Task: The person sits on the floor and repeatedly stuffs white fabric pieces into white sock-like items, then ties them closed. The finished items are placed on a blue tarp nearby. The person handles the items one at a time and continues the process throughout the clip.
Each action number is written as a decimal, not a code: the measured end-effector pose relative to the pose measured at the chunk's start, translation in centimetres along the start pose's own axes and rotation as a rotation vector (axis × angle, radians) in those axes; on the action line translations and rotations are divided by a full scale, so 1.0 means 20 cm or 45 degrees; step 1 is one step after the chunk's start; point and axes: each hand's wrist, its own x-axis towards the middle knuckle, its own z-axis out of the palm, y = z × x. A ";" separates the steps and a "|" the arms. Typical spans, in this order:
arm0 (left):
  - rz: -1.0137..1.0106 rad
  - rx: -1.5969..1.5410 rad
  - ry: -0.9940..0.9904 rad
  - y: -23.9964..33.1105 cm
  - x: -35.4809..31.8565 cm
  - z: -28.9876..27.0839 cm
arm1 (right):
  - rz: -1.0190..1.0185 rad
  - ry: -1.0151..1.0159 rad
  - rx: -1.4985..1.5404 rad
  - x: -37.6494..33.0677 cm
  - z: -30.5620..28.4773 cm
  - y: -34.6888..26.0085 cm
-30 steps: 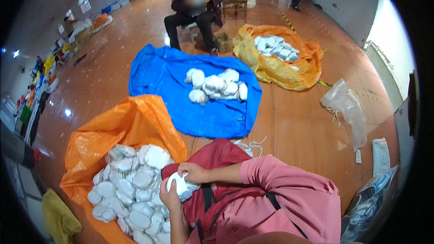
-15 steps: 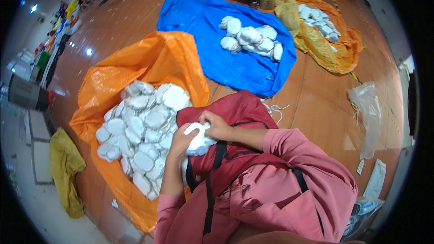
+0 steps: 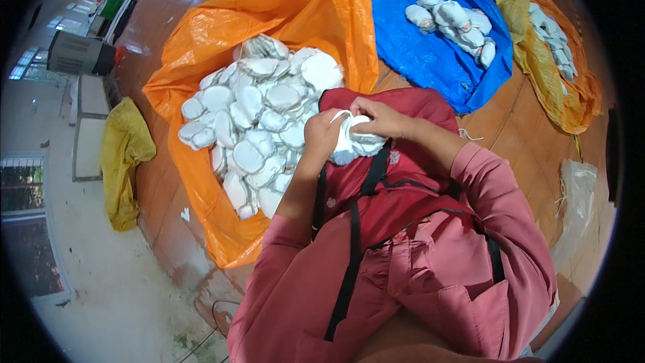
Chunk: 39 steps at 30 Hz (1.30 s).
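Note:
Over my lap, a white rounded cloth piece (image 3: 345, 150) is between my two hands. My left hand (image 3: 322, 136) is closed on its left edge. My right hand (image 3: 377, 119) pinches its top right side, with the fingers bent inward. A thin strip of its white edge arches up between the hands. Beneath it lies a dark red apron (image 3: 423, 111) with black straps. Just left of my hands, a heap of similar white rounded pieces (image 3: 259, 111) fills a spread orange sack (image 3: 349, 10).
A blue sheet (image 3: 403, 47) bears a smaller group of white bundles (image 3: 451, 15). Farther right, a yellow-orange sack (image 3: 537, 91) holds more white pieces. A yellow sack (image 3: 124, 154) lies by the left wall, and a clear plastic bag (image 3: 576, 195) on the right floor.
My view has swung down and left, so the sacks sit higher and farther right in the picture. Both hands still hold the white piece, whose edge now stretches up between them.

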 end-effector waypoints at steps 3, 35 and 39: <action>-0.075 -0.010 -0.046 -0.03 -0.01 -0.01 | 0.146 -0.201 0.289 0.06 -0.02 0.04; -0.542 -0.407 -0.099 -0.14 0.07 0.03 | 0.333 0.100 0.442 0.09 0.05 0.14; -0.559 -0.515 -0.001 -0.12 0.03 0.02 | 0.215 0.111 0.526 0.08 0.03 0.08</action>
